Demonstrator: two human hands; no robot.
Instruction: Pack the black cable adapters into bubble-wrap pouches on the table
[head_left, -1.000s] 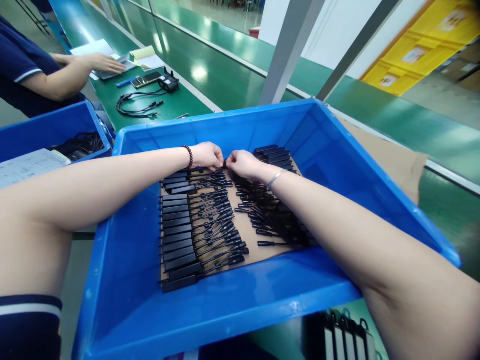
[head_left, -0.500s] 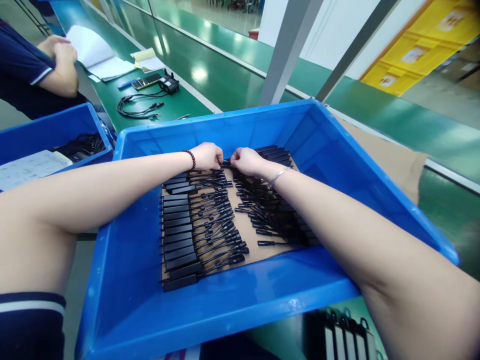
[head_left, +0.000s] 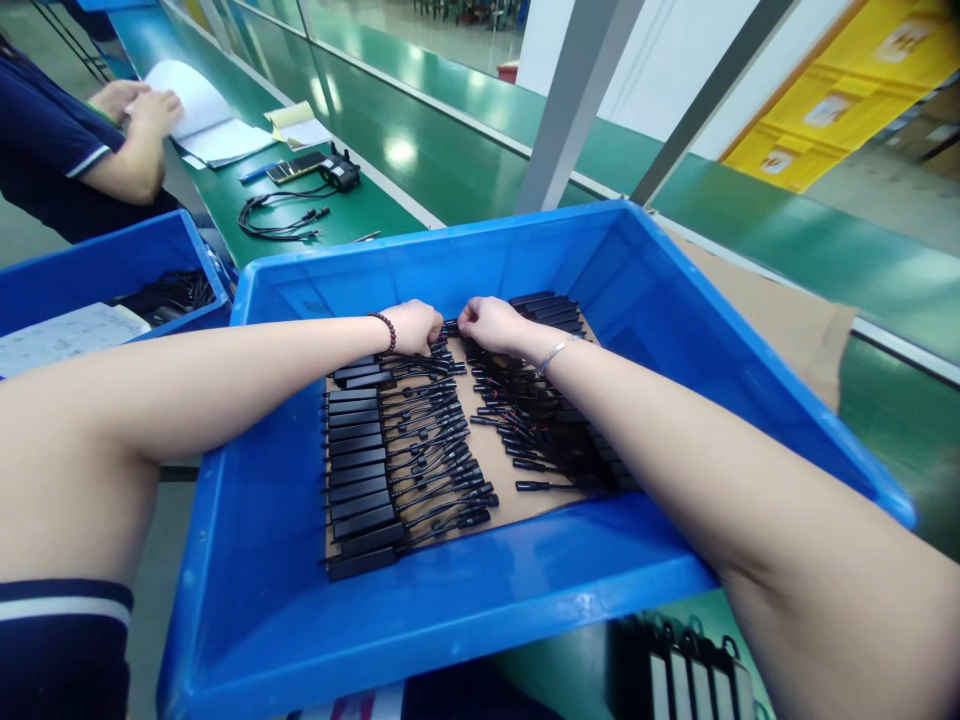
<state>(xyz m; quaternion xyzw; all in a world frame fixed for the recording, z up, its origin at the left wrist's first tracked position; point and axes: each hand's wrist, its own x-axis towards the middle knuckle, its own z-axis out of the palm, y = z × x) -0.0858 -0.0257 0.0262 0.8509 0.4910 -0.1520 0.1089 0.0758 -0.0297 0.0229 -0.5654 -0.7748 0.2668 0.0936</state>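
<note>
A large blue bin (head_left: 420, 625) holds two rows of black cable modules on a brown cardboard sheet (head_left: 491, 455). In the left row, black box-shaped modules (head_left: 360, 490) have short cables pointing toward the middle. My left hand (head_left: 412, 327), with a beaded bracelet, is closed at the far end of this row, over the cable ends; what its fingers hold is hidden. Just right of it, my right hand (head_left: 491, 324) has its fingertips pinched at a black connector (head_left: 451, 328) near the far wall. The right row (head_left: 555, 420) lies partly under my right forearm.
Left of the bin, a smaller blue bin (head_left: 97, 255) holds black cables and paper. A person's hands (head_left: 146, 108) touch papers on the green table (head_left: 232, 215), near a phone and cables. A grey post (head_left: 577, 100) rises behind the bin.
My left hand has shifted slightly left and down, away from my right hand, which has barely moved. The other person's hands have moved right, onto the papers.
</note>
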